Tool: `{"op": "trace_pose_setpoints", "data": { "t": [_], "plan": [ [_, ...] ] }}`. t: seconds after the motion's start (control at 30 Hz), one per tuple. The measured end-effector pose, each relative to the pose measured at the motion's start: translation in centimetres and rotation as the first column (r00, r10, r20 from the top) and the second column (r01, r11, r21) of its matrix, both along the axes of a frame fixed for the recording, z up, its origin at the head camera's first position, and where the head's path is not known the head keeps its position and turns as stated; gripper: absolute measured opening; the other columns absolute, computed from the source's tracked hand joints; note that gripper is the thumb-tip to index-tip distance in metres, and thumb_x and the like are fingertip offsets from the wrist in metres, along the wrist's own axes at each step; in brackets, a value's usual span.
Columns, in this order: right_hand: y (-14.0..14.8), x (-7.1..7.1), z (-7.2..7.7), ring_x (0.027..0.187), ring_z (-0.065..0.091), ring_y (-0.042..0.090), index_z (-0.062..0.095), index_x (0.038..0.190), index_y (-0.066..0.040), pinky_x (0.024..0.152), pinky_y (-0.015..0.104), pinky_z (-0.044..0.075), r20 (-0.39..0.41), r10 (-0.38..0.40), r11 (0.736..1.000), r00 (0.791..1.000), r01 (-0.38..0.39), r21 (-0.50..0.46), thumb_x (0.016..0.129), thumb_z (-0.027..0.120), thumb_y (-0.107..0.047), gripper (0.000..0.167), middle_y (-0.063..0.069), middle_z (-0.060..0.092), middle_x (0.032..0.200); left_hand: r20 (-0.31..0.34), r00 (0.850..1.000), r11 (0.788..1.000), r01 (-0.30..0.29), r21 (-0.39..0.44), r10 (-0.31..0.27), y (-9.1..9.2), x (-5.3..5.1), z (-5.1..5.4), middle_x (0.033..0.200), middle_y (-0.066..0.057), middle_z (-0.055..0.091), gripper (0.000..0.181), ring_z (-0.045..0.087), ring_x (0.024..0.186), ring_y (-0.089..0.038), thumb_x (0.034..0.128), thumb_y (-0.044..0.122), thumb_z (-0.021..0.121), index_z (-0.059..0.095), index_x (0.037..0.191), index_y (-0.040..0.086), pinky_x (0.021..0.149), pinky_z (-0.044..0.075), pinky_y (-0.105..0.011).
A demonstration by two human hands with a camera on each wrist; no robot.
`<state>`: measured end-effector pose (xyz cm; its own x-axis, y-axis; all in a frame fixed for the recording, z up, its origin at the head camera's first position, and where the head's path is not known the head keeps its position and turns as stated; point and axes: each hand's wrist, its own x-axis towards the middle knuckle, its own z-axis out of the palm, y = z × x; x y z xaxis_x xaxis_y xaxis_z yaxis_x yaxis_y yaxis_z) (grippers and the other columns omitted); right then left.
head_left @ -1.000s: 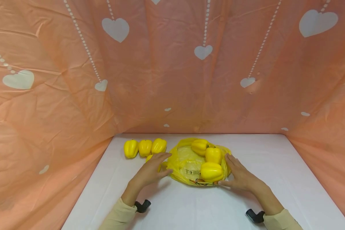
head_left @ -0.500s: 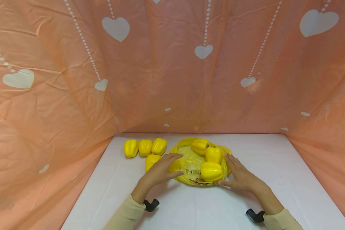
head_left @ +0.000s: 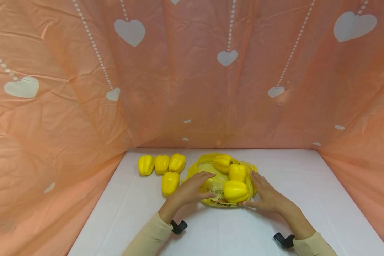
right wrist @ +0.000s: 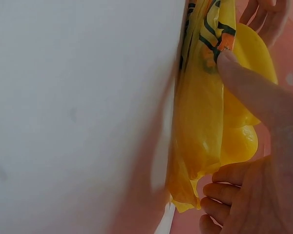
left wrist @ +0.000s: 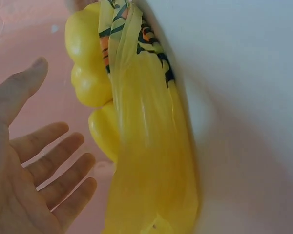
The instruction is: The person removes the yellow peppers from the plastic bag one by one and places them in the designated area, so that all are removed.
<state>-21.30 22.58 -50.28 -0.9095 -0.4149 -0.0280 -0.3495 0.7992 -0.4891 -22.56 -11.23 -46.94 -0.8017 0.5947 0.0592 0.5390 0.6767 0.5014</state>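
Observation:
A yellow plastic bag (head_left: pixel 206 167) lies spread wide on the white table, a dark and orange print along its front edge. Inside its right half sit three yellow bell peppers: one at the back (head_left: pixel 223 163), one in the middle (head_left: pixel 238 172) and one in front (head_left: pixel 235 191). My left hand (head_left: pixel 192 189) hovers above the bag's left part, fingers spread and holding nothing. Against the bag's right side rests my right hand (head_left: pixel 269 197); in the right wrist view its thumb (right wrist: pixel 244 80) touches the printed rim, and its fingers (right wrist: pixel 219 192) are loosely bent beside the bag.
To the left of the bag, more bell peppers lie on the table (head_left: pixel 115 217): three in a back row (head_left: pixel 161 164) and one in front (head_left: pixel 170 184), close to my left forearm. A peach curtain (head_left: pixel 192 89) with white hearts encloses the back and sides.
My left hand has moved right, from the bag's left edge to over its left part, uncovering the front loose bell pepper. The right hand and the bell peppers have stayed put.

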Motion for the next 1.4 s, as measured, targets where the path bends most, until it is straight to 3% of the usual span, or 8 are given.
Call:
{"op": "trace_pose_setpoints", "data": {
  "t": [0.53,0.9,1.23,1.4],
  "plan": [
    [0.0,0.1,0.0,0.156,0.020,0.059,0.023,0.164,0.013,0.125,0.069,0.023,-0.020,0.012,1.000,1.000,-0.012,0.006,0.086,0.083,-0.063,0.124,0.034,0.017,0.172,0.074,0.996,0.999,0.041,-0.001,-0.041,2.6,-1.3,-1.5,0.164,-0.002,0.050,0.078,0.047,0.150,-0.024,0.0977,0.051,0.077,0.049,0.162,0.018,0.122,0.043,-0.046],
    [-0.1,0.1,0.1,0.156,0.021,0.057,0.022,0.164,0.013,0.125,0.069,0.023,-0.021,0.011,1.000,1.000,-0.011,0.009,0.087,0.082,-0.064,0.124,0.033,0.018,0.172,0.082,0.994,0.997,0.071,-0.007,-0.070,3.6,-2.1,-2.7,0.165,0.001,0.048,0.077,0.047,0.151,-0.022,0.0983,0.055,0.074,0.047,0.163,0.023,0.121,0.044,-0.046],
    [-0.2,0.1,0.0,0.157,0.019,0.057,0.021,0.165,0.012,0.125,0.069,0.022,-0.002,0.007,1.000,1.000,-0.007,0.004,0.087,0.082,-0.063,0.124,0.033,0.016,0.173,0.132,0.987,0.995,0.094,0.020,-0.096,4.3,-2.1,-2.6,0.164,0.001,0.049,0.077,0.048,0.149,-0.021,0.0988,0.053,0.075,0.046,0.164,0.024,0.122,0.044,-0.045],
    [-0.2,0.2,0.2,0.156,0.020,0.058,0.022,0.165,0.012,0.125,0.070,0.023,0.002,0.008,1.000,1.000,-0.008,0.003,0.086,0.083,-0.062,0.124,0.032,0.017,0.173,0.119,0.988,0.995,0.097,0.005,-0.097,4.7,-2.0,-2.5,0.163,0.000,0.052,0.076,0.051,0.147,-0.020,0.0990,0.053,0.075,0.047,0.163,0.022,0.120,0.045,-0.041]
  ]
}}
